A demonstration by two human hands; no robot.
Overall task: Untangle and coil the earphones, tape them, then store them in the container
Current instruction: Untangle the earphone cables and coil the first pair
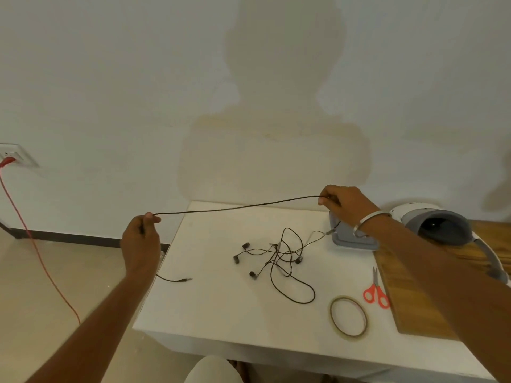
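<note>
A black earphone cable point(235, 208) is stretched in the air between my two hands. My left hand point(141, 240) pinches it past the table's left edge, and the plug end point(185, 279) hangs below onto the table. My right hand point(344, 207) pinches the other end above the grey container point(356, 243). From there the cable drops into a tangle of earphones point(279, 255) with several dark earbuds on the white table point(221, 308). A roll of clear tape point(348, 317) lies at the front right.
Red-handled scissors point(375, 291) lie beside the tape at the edge of a wooden board point(409, 299). A white and grey appliance point(437, 225) stands at the back right. A red cord point(36, 244) runs from a wall socket down the floor on the left.
</note>
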